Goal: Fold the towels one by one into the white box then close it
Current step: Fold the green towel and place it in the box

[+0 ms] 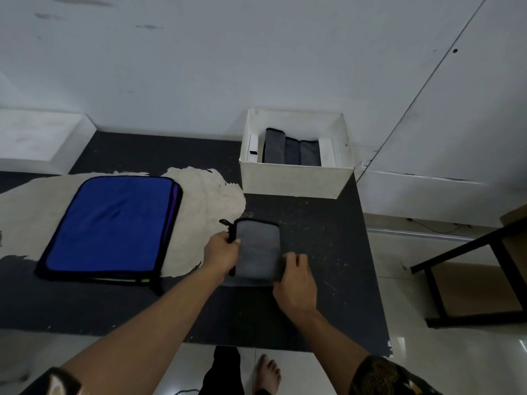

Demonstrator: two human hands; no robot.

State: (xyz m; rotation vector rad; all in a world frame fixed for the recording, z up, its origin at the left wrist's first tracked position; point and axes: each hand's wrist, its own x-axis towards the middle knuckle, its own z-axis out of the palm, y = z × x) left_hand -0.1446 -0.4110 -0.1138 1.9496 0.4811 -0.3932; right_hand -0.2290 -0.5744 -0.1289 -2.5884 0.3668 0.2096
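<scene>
Left grip: We are holding the left edge of the grey towel [258, 249] with our left grip [221, 253]. Our fingers are curling round the edge near its far corner, and our thumb is lying on top.
Right grip: We are holding the near right corner of the same towel with our right grip [296, 283]. Our bent fingers are pressing down on the cloth there.
Grey towel: It is lying folded small on the dark surface [322, 240], between our two grips. A little black loop [225, 222] is sticking out at its far left corner. The towel is sitting in front of the white box [293, 179], apart from it.
White box: It is standing open at the far side of the surface, right by the wall [256, 52]. Three folded towels [291, 151], all grey, are standing side by side inside it.
Blue towel: The blue towel [111, 223] is lying flat on top of a pile, well to the left of the grey one. Purple and green edges are peeking out from under it.
Pale patch: A big pale patch [202, 201] is showing on the surface, and the pile is lying partly on it.
Floor: Our bare foot [268, 372] is standing on the floor [413, 332] by the near edge of the surface. A black frame [456, 252] is standing off to the right.
</scene>
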